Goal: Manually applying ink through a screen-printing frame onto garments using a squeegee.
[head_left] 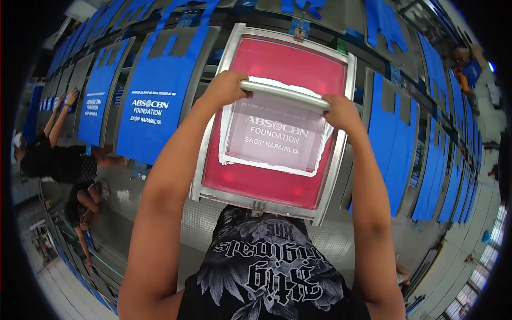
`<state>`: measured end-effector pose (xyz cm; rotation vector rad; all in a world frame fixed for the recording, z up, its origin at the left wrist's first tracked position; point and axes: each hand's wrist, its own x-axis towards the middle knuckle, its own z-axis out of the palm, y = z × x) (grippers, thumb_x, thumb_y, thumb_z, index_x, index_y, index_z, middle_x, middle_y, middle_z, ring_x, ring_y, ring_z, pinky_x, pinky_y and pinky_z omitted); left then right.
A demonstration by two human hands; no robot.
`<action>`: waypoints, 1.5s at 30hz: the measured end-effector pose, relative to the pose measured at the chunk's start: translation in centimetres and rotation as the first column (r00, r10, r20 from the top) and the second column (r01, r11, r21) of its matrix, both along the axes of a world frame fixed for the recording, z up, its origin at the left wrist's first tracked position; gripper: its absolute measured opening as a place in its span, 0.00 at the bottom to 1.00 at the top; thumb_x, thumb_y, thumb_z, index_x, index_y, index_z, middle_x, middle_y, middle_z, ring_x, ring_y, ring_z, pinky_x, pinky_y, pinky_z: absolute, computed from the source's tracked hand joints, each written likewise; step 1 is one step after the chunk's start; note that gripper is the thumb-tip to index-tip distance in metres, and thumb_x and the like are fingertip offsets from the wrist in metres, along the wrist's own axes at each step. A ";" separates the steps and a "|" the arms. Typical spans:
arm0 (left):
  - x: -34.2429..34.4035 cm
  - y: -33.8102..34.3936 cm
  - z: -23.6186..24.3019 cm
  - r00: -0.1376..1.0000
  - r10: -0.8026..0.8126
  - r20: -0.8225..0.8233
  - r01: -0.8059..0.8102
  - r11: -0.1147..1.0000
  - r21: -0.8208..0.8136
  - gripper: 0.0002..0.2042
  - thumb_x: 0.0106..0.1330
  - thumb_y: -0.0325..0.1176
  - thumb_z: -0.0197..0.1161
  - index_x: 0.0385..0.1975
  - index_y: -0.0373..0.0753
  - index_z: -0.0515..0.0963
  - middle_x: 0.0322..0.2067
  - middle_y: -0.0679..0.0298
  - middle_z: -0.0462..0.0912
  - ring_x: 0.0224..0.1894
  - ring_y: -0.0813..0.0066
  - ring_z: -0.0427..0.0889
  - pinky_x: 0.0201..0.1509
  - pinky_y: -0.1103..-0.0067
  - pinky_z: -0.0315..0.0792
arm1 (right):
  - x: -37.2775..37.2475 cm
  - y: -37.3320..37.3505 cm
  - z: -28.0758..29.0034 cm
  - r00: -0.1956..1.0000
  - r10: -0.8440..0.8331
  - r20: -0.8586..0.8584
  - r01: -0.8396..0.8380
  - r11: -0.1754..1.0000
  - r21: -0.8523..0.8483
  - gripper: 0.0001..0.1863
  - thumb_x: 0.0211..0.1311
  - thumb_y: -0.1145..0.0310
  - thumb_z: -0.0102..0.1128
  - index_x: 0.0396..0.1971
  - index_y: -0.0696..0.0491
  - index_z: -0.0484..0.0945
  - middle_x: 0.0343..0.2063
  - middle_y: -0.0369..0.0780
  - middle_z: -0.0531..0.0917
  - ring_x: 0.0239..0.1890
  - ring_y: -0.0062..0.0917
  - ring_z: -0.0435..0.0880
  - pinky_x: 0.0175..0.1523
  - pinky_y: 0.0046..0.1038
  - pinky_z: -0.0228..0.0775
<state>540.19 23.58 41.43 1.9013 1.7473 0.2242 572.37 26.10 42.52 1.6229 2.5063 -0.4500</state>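
Observation:
Both ends of a squeegee with a rounded, pale metal-looking handle are in my hands. My left hand closes round its left end, and my right hand grips its right end. Beneath it lies a printing screen with a silver metal frame and a red surface. A pale lettered panel, edged by ragged white tape, fills its middle. The squeegee crosses the panel's upper part, tilted slightly down to the right. What lies under the screen is mostly hidden.
Blue bags with cut-out handles lie on flat boards to the left. More blue bags stand in rows to the right. Metal hinges join the rail beyond the screen. At far left, a person reaches toward the boards; another crouches nearer.

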 end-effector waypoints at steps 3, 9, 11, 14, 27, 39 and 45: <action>-0.7 -4.5 1.9 0.986 0.082 0.145 -0.157 0.749 0.643 0.29 0.51 0.40 0.71 0.52 0.35 0.70 0.51 0.51 0.73 0.53 0.49 0.72 0.55 0.64 0.67 | -0.4 0.9 2.9 0.999 -0.043 -0.019 0.043 0.999 -0.013 0.22 0.42 0.71 0.59 0.44 0.44 0.81 0.38 0.44 0.83 0.43 0.40 0.82 0.49 0.39 0.73; 2.4 -25.5 -3.7 0.924 0.066 0.376 0.185 0.783 -0.593 0.22 0.65 0.51 0.57 0.29 0.34 0.78 0.23 0.53 0.79 0.25 0.65 0.77 0.32 0.71 0.70 | 0.7 4.3 -0.6 0.992 -0.014 0.127 0.018 0.999 -0.032 0.26 0.42 0.68 0.60 0.48 0.45 0.79 0.42 0.43 0.83 0.46 0.39 0.81 0.50 0.40 0.73; 4.4 -31.0 -7.2 0.844 0.289 0.452 0.197 0.617 -0.762 0.24 0.64 0.54 0.58 0.34 0.34 0.79 0.25 0.59 0.80 0.29 0.74 0.77 0.36 0.75 0.71 | 0.1 4.8 -0.5 0.992 0.020 0.123 -0.009 0.996 -0.086 0.27 0.42 0.68 0.60 0.49 0.45 0.78 0.42 0.43 0.83 0.47 0.39 0.81 0.51 0.40 0.73; 7.3 -35.2 -10.3 0.652 0.489 0.580 0.164 0.656 -0.737 0.22 0.67 0.51 0.57 0.36 0.33 0.80 0.28 0.64 0.81 0.31 0.78 0.76 0.38 0.77 0.71 | -1.7 4.6 0.3 0.995 0.038 0.092 -0.026 0.990 -0.136 0.27 0.42 0.68 0.59 0.50 0.45 0.77 0.44 0.45 0.82 0.48 0.40 0.80 0.53 0.39 0.72; 7.3 -33.4 -5.3 0.513 0.400 0.759 0.307 0.741 -0.598 0.19 0.71 0.48 0.52 0.24 0.39 0.76 0.21 0.73 0.74 0.24 0.86 0.69 0.29 0.86 0.65 | -5.6 -7.7 3.4 0.999 0.034 -0.036 -0.034 0.999 -0.017 0.28 0.38 0.77 0.53 0.47 0.49 0.79 0.40 0.49 0.82 0.45 0.43 0.80 0.52 0.37 0.72; 8.8 -33.7 -8.7 0.747 0.440 0.498 0.035 0.722 -0.691 0.22 0.68 0.51 0.55 0.20 0.38 0.77 0.16 0.69 0.74 0.19 0.82 0.70 0.24 0.81 0.64 | -2.9 -22.2 1.9 0.979 0.035 -0.200 -0.003 0.988 0.156 0.20 0.43 0.75 0.58 0.41 0.53 0.77 0.33 0.42 0.82 0.41 0.38 0.78 0.50 0.39 0.64; 9.0 -33.9 -7.4 0.785 0.490 0.379 -0.072 0.680 -0.730 0.24 0.65 0.52 0.57 0.23 0.34 0.80 0.21 0.57 0.80 0.24 0.68 0.79 0.32 0.73 0.72 | 5.7 -19.8 -1.5 0.875 -0.196 -0.443 0.207 0.978 -0.024 0.21 0.38 0.65 0.69 0.39 0.50 0.82 0.37 0.43 0.83 0.45 0.36 0.79 0.58 0.36 0.60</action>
